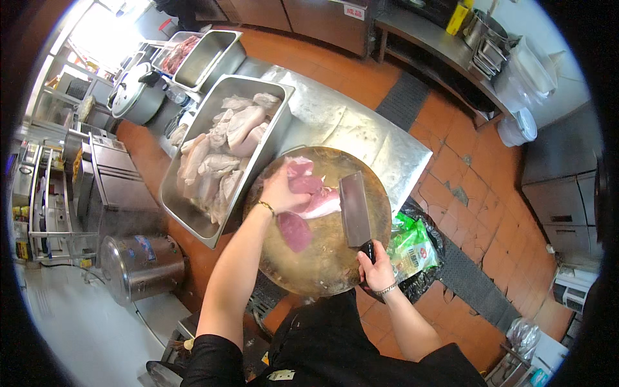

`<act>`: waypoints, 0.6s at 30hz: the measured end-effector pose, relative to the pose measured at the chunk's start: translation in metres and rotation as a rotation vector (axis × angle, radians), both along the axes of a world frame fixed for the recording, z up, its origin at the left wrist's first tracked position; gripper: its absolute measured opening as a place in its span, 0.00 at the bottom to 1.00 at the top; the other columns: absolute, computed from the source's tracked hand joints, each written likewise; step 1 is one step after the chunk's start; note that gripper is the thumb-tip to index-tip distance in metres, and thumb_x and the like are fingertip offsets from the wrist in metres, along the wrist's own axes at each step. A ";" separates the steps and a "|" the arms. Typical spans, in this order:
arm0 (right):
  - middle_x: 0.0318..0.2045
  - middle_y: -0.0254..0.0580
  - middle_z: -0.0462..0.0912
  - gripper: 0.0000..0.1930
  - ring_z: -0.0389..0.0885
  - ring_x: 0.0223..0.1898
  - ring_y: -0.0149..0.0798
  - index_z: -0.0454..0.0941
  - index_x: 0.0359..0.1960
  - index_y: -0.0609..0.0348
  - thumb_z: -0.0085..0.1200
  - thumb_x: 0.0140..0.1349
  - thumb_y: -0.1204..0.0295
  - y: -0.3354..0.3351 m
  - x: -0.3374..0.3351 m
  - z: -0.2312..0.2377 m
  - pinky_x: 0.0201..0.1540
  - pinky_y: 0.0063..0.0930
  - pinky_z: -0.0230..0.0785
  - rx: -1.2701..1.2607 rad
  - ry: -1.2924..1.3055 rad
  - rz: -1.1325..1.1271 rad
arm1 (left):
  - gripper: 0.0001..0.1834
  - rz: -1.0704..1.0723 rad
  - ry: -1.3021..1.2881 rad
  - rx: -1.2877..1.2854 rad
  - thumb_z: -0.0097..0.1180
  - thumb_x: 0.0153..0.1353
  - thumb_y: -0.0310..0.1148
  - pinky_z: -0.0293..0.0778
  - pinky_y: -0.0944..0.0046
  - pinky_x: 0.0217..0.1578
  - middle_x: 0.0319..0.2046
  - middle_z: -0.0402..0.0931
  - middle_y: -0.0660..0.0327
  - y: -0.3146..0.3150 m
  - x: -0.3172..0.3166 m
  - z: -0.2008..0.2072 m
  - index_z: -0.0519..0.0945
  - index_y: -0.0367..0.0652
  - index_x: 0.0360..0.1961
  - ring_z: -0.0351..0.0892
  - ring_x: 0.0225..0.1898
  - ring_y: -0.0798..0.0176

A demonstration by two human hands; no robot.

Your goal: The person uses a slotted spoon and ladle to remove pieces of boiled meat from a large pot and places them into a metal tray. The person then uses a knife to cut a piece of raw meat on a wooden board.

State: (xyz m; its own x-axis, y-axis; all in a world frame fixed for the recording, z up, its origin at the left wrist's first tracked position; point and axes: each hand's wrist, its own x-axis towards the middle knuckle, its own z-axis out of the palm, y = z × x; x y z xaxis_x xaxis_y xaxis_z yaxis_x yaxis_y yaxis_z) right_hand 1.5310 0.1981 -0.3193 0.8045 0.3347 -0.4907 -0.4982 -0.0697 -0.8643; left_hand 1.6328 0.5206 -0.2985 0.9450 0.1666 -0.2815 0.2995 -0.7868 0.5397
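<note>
A round wooden chopping block point(322, 267) stands in front of me. My right hand point(379, 267) is closed around the black handle of a cleaver point(354, 209). Its broad dark blade is over the right part of the block, beside the tip of a pale pink piece of raw meat point(322, 204). With fingers curled over that meat, my left hand point(278, 190) holds it down on the block; the fingertips are partly hidden. Darker red meat point(305, 184) lies by those fingers, and a flat dark red slice point(294, 232) rests nearer me.
A deep steel pan point(284, 97) of pale meat pieces stands left of the block on a steel table point(380, 145). Behind it are another steel pan point(222, 68) and a lidded pot point(138, 93). A green bag point(412, 245) lies at right; a large steel pot point(138, 267) stands at left.
</note>
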 end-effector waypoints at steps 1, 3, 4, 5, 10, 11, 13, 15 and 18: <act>0.24 0.35 0.74 0.10 0.70 0.15 0.26 0.66 0.48 0.60 0.50 0.70 0.74 0.002 0.003 0.001 0.16 0.23 0.64 -0.018 0.021 0.017 | 0.60 0.039 0.080 -0.110 0.74 0.38 0.52 0.68 0.58 0.62 0.59 0.72 0.42 -0.005 -0.006 0.002 0.59 0.34 0.68 0.74 0.60 0.46; 0.28 0.37 0.76 0.09 0.71 0.17 0.26 0.65 0.47 0.60 0.49 0.71 0.74 0.006 0.009 0.002 0.17 0.23 0.67 0.001 0.066 0.049 | 0.57 0.079 0.151 -0.096 0.72 0.39 0.52 0.66 0.55 0.63 0.58 0.73 0.43 -0.022 -0.025 0.005 0.61 0.36 0.67 0.74 0.60 0.47; 0.28 0.37 0.76 0.08 0.71 0.16 0.26 0.64 0.45 0.60 0.49 0.71 0.73 0.007 0.010 0.002 0.16 0.23 0.67 0.031 0.080 0.047 | 0.55 0.082 0.040 0.004 0.72 0.39 0.52 0.64 0.52 0.64 0.57 0.73 0.43 -0.033 -0.040 0.005 0.62 0.37 0.67 0.73 0.60 0.47; 0.28 0.37 0.76 0.08 0.71 0.16 0.26 0.64 0.45 0.60 0.49 0.71 0.73 0.008 0.009 0.003 0.16 0.23 0.67 0.029 0.055 0.047 | 0.54 0.089 -0.068 0.098 0.72 0.40 0.52 0.61 0.48 0.65 0.56 0.74 0.44 -0.045 -0.059 0.004 0.63 0.39 0.66 0.73 0.60 0.46; 0.28 0.37 0.75 0.09 0.71 0.16 0.27 0.63 0.44 0.58 0.49 0.72 0.71 0.005 0.001 -0.003 0.17 0.24 0.67 0.041 0.047 0.143 | 0.48 0.310 -0.315 0.196 0.73 0.43 0.46 0.56 0.42 0.65 0.59 0.67 0.47 -0.075 -0.127 -0.008 0.65 0.39 0.65 0.60 0.64 0.41; 0.28 0.37 0.75 0.09 0.71 0.16 0.27 0.63 0.44 0.58 0.49 0.72 0.70 0.006 -0.002 -0.005 0.17 0.24 0.67 0.037 0.080 0.186 | 0.47 0.355 -0.362 0.145 0.73 0.44 0.44 0.56 0.43 0.66 0.59 0.68 0.46 -0.078 -0.132 -0.012 0.66 0.39 0.64 0.61 0.64 0.41; 0.27 0.36 0.75 0.10 0.71 0.16 0.27 0.64 0.47 0.58 0.50 0.71 0.70 0.012 -0.012 -0.008 0.16 0.24 0.66 0.041 0.136 0.236 | 0.46 0.409 -0.447 0.062 0.73 0.44 0.42 0.57 0.45 0.66 0.60 0.68 0.46 -0.079 -0.138 -0.019 0.66 0.38 0.64 0.61 0.64 0.41; 0.26 0.37 0.74 0.09 0.70 0.16 0.27 0.63 0.46 0.58 0.49 0.71 0.71 0.024 -0.020 -0.011 0.17 0.25 0.66 0.122 0.233 0.274 | 0.46 0.429 -0.514 -0.009 0.73 0.45 0.40 0.58 0.47 0.66 0.60 0.68 0.46 -0.077 -0.140 -0.026 0.67 0.37 0.64 0.63 0.64 0.41; 0.27 0.37 0.74 0.09 0.70 0.18 0.28 0.62 0.48 0.54 0.48 0.72 0.72 0.047 -0.025 -0.014 0.18 0.27 0.66 0.207 0.276 0.345 | 0.44 0.556 -0.608 -0.109 0.74 0.45 0.37 0.63 0.49 0.64 0.59 0.70 0.46 -0.072 -0.145 -0.034 0.68 0.37 0.64 0.68 0.61 0.44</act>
